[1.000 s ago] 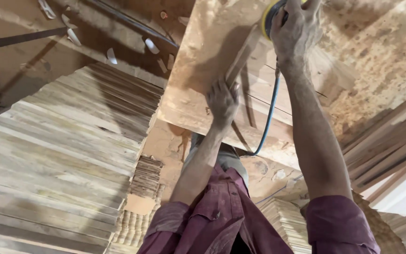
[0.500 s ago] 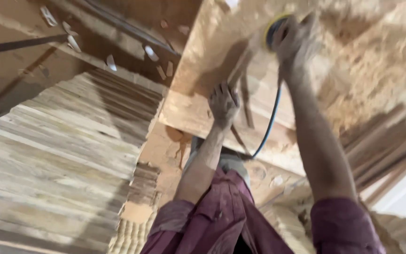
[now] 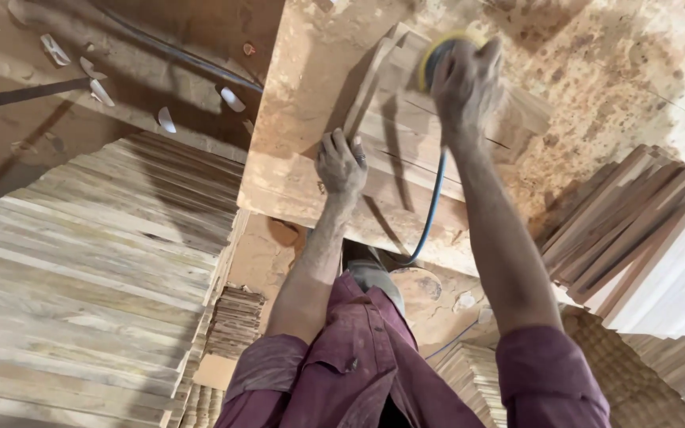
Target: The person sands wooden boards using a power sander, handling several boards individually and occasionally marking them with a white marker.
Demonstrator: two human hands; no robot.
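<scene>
While pressed down on a stack of wooden slats (image 3: 406, 135) atop a dusty workbench (image 3: 596, 95): left hand (image 3: 341, 165), fingers spread flat at the near-left corner; right hand (image 3: 465, 79), closed around a yellow-rimmed sander (image 3: 435, 57) (mostly hidden under the palm), at the far end. Blue hose (image 3: 431, 208) hanging from the sander between both forearms. Stacked planks (image 3: 81, 269) left, more boards (image 3: 652, 246) right, well apart from both hands.

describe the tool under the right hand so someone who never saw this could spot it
Start at the dusty workbench in the middle, where wooden slats lie side by side. On them, under the right hand, sits a sander. Its yellow rim and the blue cord trailing from it set it apart from the bare wood around.
</scene>
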